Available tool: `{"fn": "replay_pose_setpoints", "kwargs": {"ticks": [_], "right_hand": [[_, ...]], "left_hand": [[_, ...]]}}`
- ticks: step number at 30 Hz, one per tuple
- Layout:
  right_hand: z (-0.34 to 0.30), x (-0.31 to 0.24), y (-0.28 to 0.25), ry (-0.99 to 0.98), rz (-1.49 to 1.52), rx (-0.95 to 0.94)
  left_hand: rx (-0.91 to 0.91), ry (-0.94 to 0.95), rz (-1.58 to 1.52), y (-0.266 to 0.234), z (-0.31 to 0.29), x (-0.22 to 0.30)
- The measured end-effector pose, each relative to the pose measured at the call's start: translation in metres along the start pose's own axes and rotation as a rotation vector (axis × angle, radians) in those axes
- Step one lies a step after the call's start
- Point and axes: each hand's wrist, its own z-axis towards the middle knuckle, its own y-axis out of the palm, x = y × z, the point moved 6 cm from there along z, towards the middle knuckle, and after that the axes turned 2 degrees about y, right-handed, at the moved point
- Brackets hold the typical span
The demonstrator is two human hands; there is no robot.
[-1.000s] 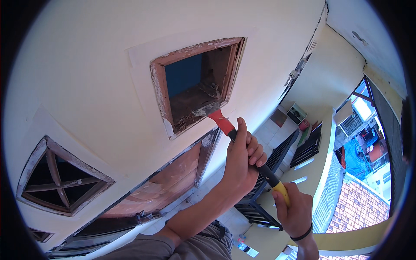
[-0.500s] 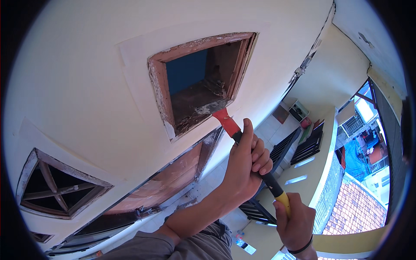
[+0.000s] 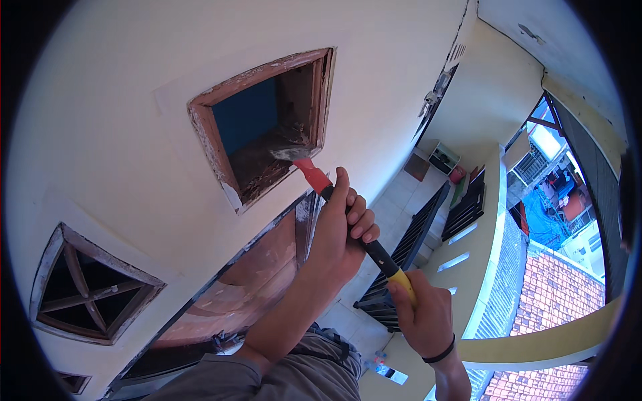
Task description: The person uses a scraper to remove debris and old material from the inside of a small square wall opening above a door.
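Observation:
Both my hands grip a long-handled tool with a broad metal blade, a red neck (image 3: pixel 312 175) and a black and yellow handle. My left hand (image 3: pixel 342 230) is wrapped round the black upper part, its thumb pointing up along the shaft. Lower down, my right hand (image 3: pixel 422 311), with a black band at the wrist, closes on the yellow part. The tool's blade (image 3: pixel 289 154) reaches into the lower right corner of a square wall opening; I cannot tell if it touches the wood. That opening has a worn wooden frame (image 3: pixel 215 157) with chipped, flaking edges and dark debris along its sill.
A smaller vent with crossed bars (image 3: pixel 83 284) is set in the cream wall (image 3: pixel 140 160) at left. Below the opening stands a reddish-brown wooden panel (image 3: pixel 234 277). Black railings (image 3: pixel 408 247) and a tiled floor lie at right, with tiled roofs (image 3: pixel 555 294) beyond.
The view has shifted, so the opening, tool and hands appear farther left. Both hands keep their grip, and the blade stays at the opening's lower right corner.

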Motion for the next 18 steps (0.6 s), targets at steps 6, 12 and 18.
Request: {"fn": "replay_pose_setpoints", "kwargs": {"ticks": [6,12,18], "right_hand": [[-0.008,-0.022,-0.008,-0.098,-0.241,0.103],[-0.01,-0.022,-0.02,-0.118,-0.314,0.127],[-0.002,-0.017,-0.024,-0.122,-0.329,0.127]], "left_hand": [[0.006,0.034,-0.058,-0.005,-0.011,0.005],[-0.041,-0.012,-0.146,0.003,-0.011,-0.004],[-0.019,-0.005,-0.126,0.002,-0.004,-0.005]]}}
